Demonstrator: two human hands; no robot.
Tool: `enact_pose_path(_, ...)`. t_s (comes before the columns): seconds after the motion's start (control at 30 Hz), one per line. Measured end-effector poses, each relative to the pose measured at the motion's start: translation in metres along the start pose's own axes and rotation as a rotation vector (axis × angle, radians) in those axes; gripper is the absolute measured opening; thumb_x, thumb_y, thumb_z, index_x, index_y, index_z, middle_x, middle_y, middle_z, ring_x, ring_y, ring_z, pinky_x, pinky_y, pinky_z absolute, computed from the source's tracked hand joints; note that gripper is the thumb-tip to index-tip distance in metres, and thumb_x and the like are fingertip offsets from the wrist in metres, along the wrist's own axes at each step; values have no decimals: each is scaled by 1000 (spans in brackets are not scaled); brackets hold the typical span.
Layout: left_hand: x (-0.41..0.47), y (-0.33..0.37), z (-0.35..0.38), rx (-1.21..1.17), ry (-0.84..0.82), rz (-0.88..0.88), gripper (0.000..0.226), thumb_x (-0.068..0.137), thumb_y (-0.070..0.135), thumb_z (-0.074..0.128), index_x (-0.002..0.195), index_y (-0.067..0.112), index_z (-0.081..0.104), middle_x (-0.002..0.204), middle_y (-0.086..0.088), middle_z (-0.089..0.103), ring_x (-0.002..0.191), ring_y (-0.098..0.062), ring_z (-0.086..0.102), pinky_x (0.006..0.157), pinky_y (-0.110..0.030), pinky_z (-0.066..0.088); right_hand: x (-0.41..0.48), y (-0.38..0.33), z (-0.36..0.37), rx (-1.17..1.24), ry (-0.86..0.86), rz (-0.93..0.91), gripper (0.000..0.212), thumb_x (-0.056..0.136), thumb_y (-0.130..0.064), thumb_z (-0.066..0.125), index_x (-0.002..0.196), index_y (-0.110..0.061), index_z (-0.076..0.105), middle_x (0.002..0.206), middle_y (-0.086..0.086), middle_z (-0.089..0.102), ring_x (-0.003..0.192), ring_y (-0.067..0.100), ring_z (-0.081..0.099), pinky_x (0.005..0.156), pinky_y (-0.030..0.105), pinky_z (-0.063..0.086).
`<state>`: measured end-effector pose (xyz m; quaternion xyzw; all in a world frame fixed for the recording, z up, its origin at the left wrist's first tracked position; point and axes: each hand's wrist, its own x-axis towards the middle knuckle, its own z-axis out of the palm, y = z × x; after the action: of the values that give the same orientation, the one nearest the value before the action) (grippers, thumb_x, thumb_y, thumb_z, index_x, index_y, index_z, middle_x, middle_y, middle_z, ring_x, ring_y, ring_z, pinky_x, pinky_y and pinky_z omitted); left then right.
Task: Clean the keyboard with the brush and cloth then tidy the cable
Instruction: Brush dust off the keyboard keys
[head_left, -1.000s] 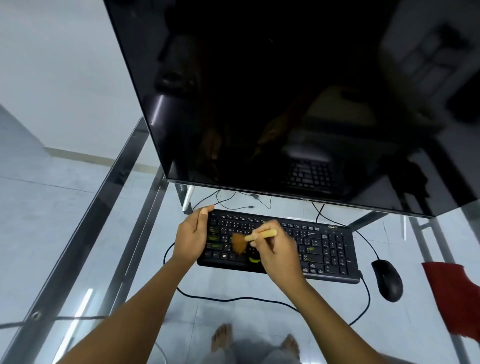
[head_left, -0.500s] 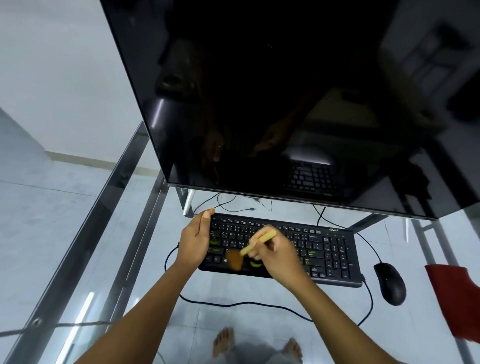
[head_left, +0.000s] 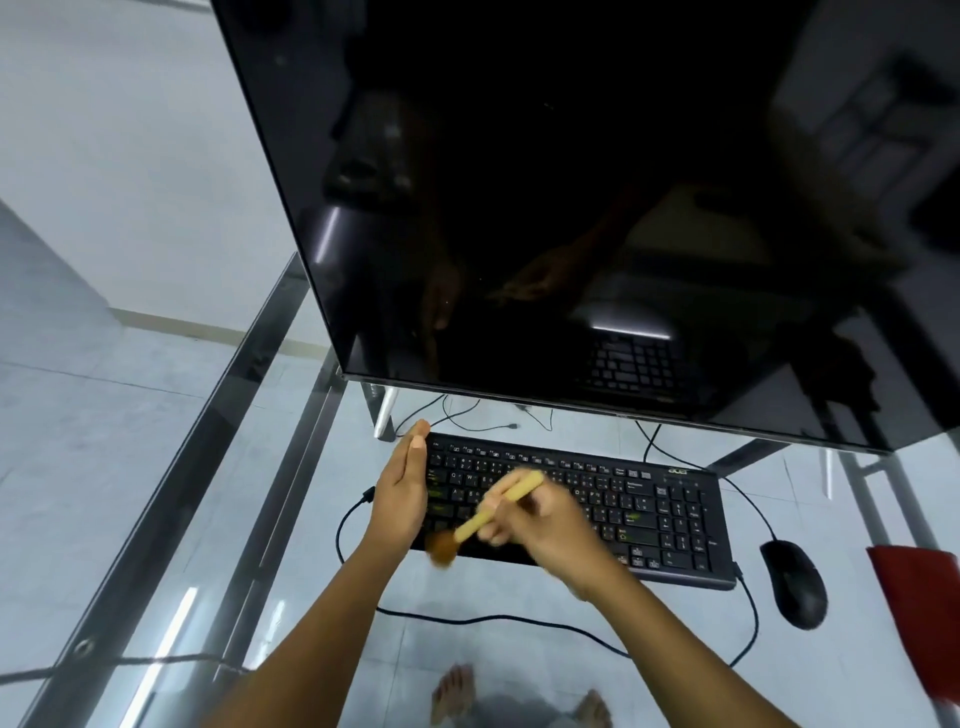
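Note:
A black keyboard (head_left: 649, 509) lies on the glass table under the monitor. My right hand (head_left: 545, 525) grips a brush (head_left: 493, 512) with a pale wooden handle; its brown bristles sit at the keyboard's front left edge. My left hand (head_left: 402, 493) presses flat against the keyboard's left end, fingers straight. The keyboard's black cable (head_left: 498, 619) loops across the glass in front of it. A red cloth (head_left: 917, 613) lies at the right edge.
A large black monitor (head_left: 571, 208) overhangs the keyboard from behind. A black mouse (head_left: 794, 582) sits right of the keyboard, its cable running back. Thin cables lie behind the keyboard. The table's metal frame (head_left: 218, 467) runs along the left. Bare feet show through the glass.
The brush has swept down and to the left, from the middle keys to the keyboard's front left edge. My left hand has gone from curled over the corner to flat against the end.

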<state>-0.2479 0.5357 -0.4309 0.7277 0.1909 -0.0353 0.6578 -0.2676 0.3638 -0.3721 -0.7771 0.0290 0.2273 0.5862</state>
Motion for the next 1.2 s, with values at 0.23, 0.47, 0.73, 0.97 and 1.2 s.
enact_pose_path(0.23,2,-3,-4,-58,-22,-32,48,103,42,29,147,24,37,146,17,39,137,-1,32,109,-17,20,11,0,-20,-96,386,-109,11,97,-11,57,88,-15,61,65,-2,69,62,7,68,66,30,58)
enact_pose_path(0.47,2,-3,-5,-52,-21,-55,50,101,49,29,142,26,45,144,14,46,136,-6,38,112,-24,24,36,-16,-32,-72,503,-196,10,98,-16,58,88,-18,61,79,1,72,70,12,68,62,26,54)
enact_pose_path(0.73,5,-9,-8,-44,-23,-52,50,99,55,29,139,31,48,141,13,51,132,-7,43,116,-33,28,55,-26,8,-14,363,-113,19,98,-16,55,83,-27,59,88,4,74,84,22,70,73,31,54)
enact_pose_path(0.97,5,-10,-7,-69,-18,-76,49,98,57,31,137,33,49,140,14,51,132,-6,44,114,-31,28,49,-19,7,-249,417,-294,18,96,-7,56,84,-19,59,85,-7,65,73,-1,59,66,10,43)
enact_pose_path(1.2,5,-13,-7,-50,-12,-66,51,97,58,30,140,34,47,141,19,50,134,-3,41,118,-36,25,39,-3,-10,-162,482,-257,18,97,-4,57,84,-17,60,86,-7,70,80,1,66,73,10,49)
